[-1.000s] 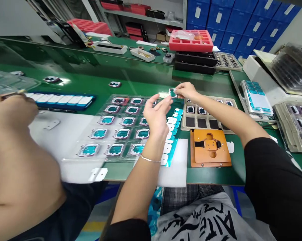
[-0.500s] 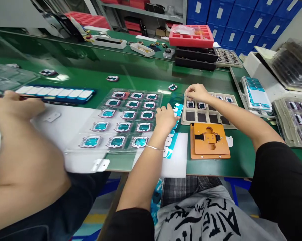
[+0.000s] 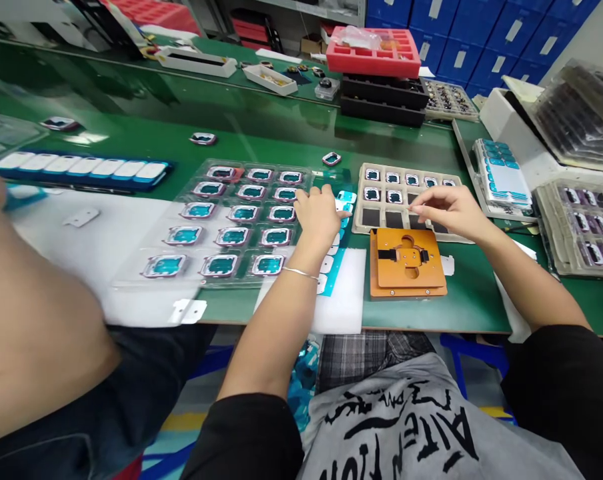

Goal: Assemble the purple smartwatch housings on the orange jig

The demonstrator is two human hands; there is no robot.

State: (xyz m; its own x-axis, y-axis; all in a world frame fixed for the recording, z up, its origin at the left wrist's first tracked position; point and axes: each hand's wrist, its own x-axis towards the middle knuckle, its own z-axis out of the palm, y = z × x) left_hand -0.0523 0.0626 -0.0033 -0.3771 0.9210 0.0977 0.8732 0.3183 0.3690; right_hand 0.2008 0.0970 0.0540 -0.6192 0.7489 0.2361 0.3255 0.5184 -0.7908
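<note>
Right hand (image 3: 449,208), pinched narrow, contents unclear, has moved rightward over the beige tray (image 3: 383,207) toward its near row.

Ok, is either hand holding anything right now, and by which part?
The right hand has its fingertips close together above the beige tray; whether they pinch anything cannot be told. Nothing shows held in the left hand.

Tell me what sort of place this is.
Probably a small-parts assembly workshop: a clear tray holds rows of similar small parts on a green workbench, and blue bins with white labels stand behind.
</note>
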